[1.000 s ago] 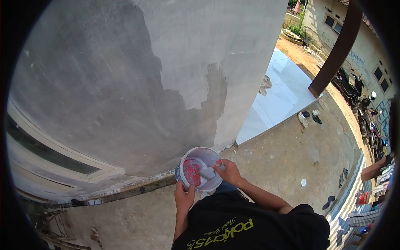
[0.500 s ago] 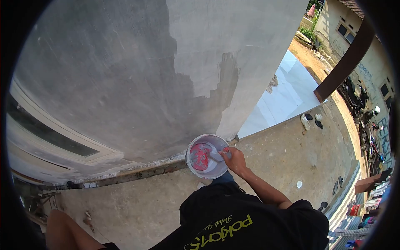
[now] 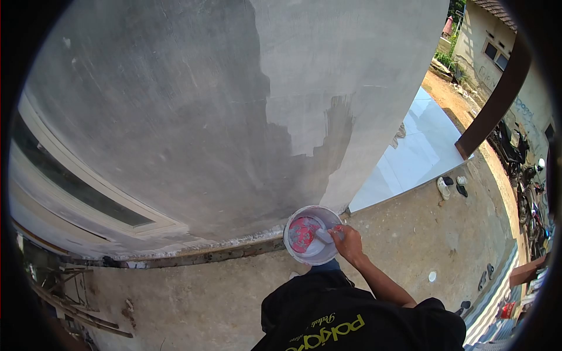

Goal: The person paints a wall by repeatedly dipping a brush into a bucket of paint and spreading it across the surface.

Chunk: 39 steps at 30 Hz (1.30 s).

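Observation:
My right hand [image 3: 349,243] is closed at the right rim of a white bucket [image 3: 332,220]. Its fingers grip what looks like a paintbrush [image 3: 322,236], whose pale, broad end reaches down into the bucket. Pink and grey patches, apparently paint [image 3: 304,233], show inside. The bucket is close to the foot of the wall, above my leg; what supports it is hidden. My left hand is out of view.
A grey wall [image 3: 193,128] rises ahead, with darker and lighter patches and a low window [image 3: 82,181] at left. Concrete floor [image 3: 211,304] runs below. Pale tiles [image 3: 410,152], sandals [image 3: 445,188], a brown post [image 3: 497,105] and motorbikes [image 3: 512,146] are at right. Wooden poles [image 3: 82,310] stand lower left.
The view has swung a little up and left, so the scene sits lower and farther right. A bare arm at lower left has gone from view. My right hand stays at the bucket.

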{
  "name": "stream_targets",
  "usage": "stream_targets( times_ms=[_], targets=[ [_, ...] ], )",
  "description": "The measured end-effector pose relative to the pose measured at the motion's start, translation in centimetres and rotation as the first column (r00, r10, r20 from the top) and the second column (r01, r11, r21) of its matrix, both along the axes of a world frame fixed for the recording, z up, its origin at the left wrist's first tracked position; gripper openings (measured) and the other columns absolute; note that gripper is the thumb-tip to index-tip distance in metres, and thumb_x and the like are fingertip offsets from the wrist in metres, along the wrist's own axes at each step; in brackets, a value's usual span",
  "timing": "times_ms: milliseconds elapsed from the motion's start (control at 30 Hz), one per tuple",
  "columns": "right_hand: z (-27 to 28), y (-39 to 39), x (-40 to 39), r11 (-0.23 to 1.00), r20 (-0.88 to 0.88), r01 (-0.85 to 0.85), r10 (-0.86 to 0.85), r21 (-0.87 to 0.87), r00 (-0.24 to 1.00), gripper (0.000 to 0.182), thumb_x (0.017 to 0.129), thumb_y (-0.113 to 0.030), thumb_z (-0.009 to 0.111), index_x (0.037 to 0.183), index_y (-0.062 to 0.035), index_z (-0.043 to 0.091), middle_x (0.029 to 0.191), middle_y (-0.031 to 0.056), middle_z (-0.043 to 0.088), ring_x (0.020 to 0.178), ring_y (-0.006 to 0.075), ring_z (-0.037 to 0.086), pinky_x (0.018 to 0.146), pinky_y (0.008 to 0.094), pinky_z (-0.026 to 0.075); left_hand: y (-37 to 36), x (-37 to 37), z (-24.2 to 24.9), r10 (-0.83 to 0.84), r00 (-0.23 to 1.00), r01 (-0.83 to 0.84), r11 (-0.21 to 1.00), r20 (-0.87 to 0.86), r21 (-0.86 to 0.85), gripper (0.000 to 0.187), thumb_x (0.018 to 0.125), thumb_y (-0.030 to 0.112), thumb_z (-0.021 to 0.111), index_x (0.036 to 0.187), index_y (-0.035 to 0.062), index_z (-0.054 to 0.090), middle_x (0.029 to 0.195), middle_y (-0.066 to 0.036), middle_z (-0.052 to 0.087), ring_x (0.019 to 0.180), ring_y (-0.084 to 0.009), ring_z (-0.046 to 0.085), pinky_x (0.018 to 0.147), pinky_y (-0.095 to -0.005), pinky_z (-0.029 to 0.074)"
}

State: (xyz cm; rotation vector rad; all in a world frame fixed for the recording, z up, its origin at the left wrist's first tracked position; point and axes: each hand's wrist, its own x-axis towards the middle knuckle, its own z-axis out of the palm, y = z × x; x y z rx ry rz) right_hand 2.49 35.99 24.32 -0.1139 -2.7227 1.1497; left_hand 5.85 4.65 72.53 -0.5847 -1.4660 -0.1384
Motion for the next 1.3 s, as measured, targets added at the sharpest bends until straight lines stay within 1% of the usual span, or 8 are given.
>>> stream_targets(
  times_ms=[467, 600, 933, 967, 1067, 1200, 1267, 1300],
  targets=[
    [0.6, -1.1, -0.1, 1.000, 0.010, -0.012, 0.013, -0.029, 1.000, 0.028, 0.083, -0.025, 0.075, 0.092, 0.0011, 0.072, 0.092, 0.0227, 0.070, 0.083, 0.0391, 0.068, 0.074, 0.0439, 0.054, -0.3, -0.8, -0.6, 0.019, 0.999, -0.018, 1.000, 0.049, -0.004, 0.047, 0.095, 0.036, 0.049, 0.131, 0.0067, 0.047, 0.144, -0.025, 0.040, 0.133, -0.0358, 0.043, 0.111, -0.0530, 0.036],
    [-0.3, -1.1, -0.1, 0.999, -0.014, -0.017, 0.016, -0.034, 1.000, 0.031, 0.084, -0.029, 0.075, 0.092, 0.0011, 0.072, 0.090, 0.0225, 0.070, 0.083, 0.0392, 0.068, 0.073, 0.0432, 0.054, -0.2, -0.9, -0.3, 0.006, 0.997, -0.006, 1.000, 0.071, -0.004, 0.049, 0.093, 0.037, 0.053, 0.132, 0.0080, 0.046, 0.145, -0.024, 0.039, 0.133, -0.0355, 0.043, 0.111, -0.0529, 0.037],
    [1.3, -1.3, 0.0, 1.000, 0.023, 0.018, -0.018, -0.022, 1.000, 0.032, 0.082, -0.031, 0.075, 0.091, -0.0006, 0.073, 0.092, 0.0211, 0.071, 0.085, 0.0383, 0.069, 0.077, 0.0439, 0.055, -0.4, -1.3, -0.8, 0.035, 0.997, -0.037, 0.999, 0.073, 0.031, 0.054, 0.089, 0.040, 0.061, 0.133, 0.0112, 0.046, 0.146, -0.023, 0.037, 0.134, -0.0348, 0.041, 0.110, -0.0528, 0.037],
    [0.1, -0.9, -0.2, 0.999, 0.007, -0.014, 0.015, -0.040, 1.000, 0.033, 0.081, -0.033, 0.076, 0.091, -0.0014, 0.073, 0.091, 0.0218, 0.071, 0.084, 0.0383, 0.069, 0.077, 0.0441, 0.055, -0.5, -1.3, -0.8, 0.035, 0.998, -0.037, 0.999, 0.060, 0.038, 0.055, 0.089, 0.040, 0.061, 0.133, 0.0115, 0.046, 0.146, -0.023, 0.037, 0.134, -0.0347, 0.041, 0.110, -0.0527, 0.037],
    [2.1, -1.1, -1.0, 0.999, -0.013, -0.019, 0.019, -0.030, 1.000, 0.033, 0.081, -0.033, 0.076, 0.091, -0.0020, 0.074, 0.089, 0.0224, 0.070, 0.084, 0.0385, 0.069, 0.076, 0.0442, 0.055, -0.7, -0.8, -1.0, 0.027, 0.999, -0.030, 0.998, 0.037, 0.063, 0.057, 0.088, 0.041, 0.064, 0.134, 0.0125, 0.046, 0.146, -0.023, 0.037, 0.135, -0.0345, 0.041, 0.109, -0.0527, 0.037],
    [2.5, -1.5, -2.1, 0.999, -0.080, -0.030, 0.029, -0.015, 0.996, 0.032, 0.081, -0.031, 0.076, 0.091, -0.0013, 0.074, 0.088, 0.0223, 0.070, 0.082, 0.0386, 0.069, 0.075, 0.0434, 0.055, -0.7, 1.4, -2.8, -0.069, 0.997, 0.075, 0.987, -0.047, 0.143, 0.060, 0.086, 0.042, 0.067, 0.134, 0.0138, 0.046, 0.147, -0.022, 0.036, 0.135, -0.0341, 0.040, 0.109, -0.0526, 0.038],
    [3.7, -1.7, -2.1, 0.999, -0.104, -0.038, 0.036, -0.020, 0.994, 0.031, 0.081, -0.030, 0.076, 0.091, -0.0007, 0.073, 0.089, 0.0219, 0.070, 0.082, 0.0381, 0.069, 0.075, 0.0430, 0.055, -0.7, 3.6, -6.2, -0.189, 0.977, 0.205, 0.955, -0.096, 0.212, 0.061, 0.085, 0.042, 0.069, 0.134, 0.0144, 0.045, 0.147, -0.022, 0.036, 0.135, -0.0340, 0.040, 0.109, -0.0526, 0.038],
    [4.8, -1.9, -2.4, 0.999, -0.116, -0.047, 0.043, -0.026, 0.992, 0.031, 0.081, -0.029, 0.076, 0.090, -0.0003, 0.073, 0.089, 0.0217, 0.070, 0.082, 0.0377, 0.069, 0.075, 0.0430, 0.055, -0.9, 4.5, -9.1, -0.271, 0.959, 0.283, 0.926, -0.079, 0.251, 0.062, 0.085, 0.043, 0.069, 0.134, 0.0148, 0.045, 0.147, -0.022, 0.036, 0.135, -0.0339, 0.040, 0.109, -0.0526, 0.038]
  ],
)
